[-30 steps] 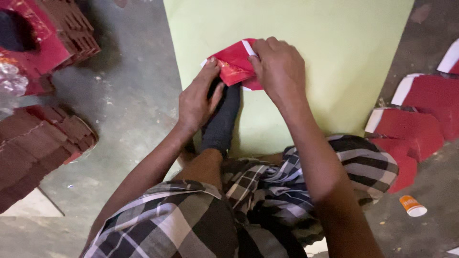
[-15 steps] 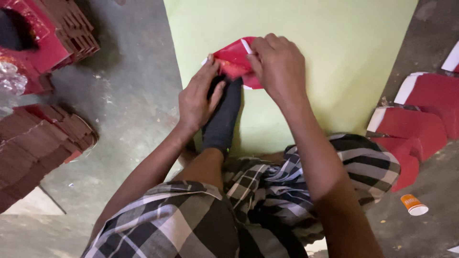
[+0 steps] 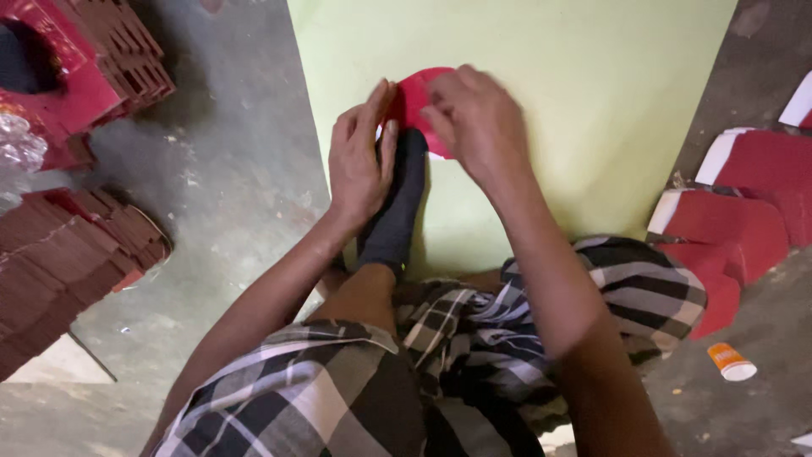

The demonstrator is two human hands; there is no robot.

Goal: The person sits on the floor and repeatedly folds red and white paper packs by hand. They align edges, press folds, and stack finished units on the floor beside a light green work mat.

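Observation:
A small red paper piece (image 3: 412,99) rests on a pale green sheet (image 3: 575,101) spread on the floor. My left hand (image 3: 359,156) presses its left edge with flat fingers. My right hand (image 3: 475,123) covers the right part of the piece, fingers curled over it. Below the hands my foot in a dark sock (image 3: 396,211) lies on the sheet, its toe touching the red piece. Most of the piece is hidden under my hands.
Stacks of folded red paper items (image 3: 63,271) lie at the left, more red ones (image 3: 93,59) at the top left. Red and white cut sheets (image 3: 736,211) pile at the right. A small orange glue tube (image 3: 729,360) lies on the grey floor.
The red piece has been folded and pressed flatter; less of it shows. Both hands have closed in over it.

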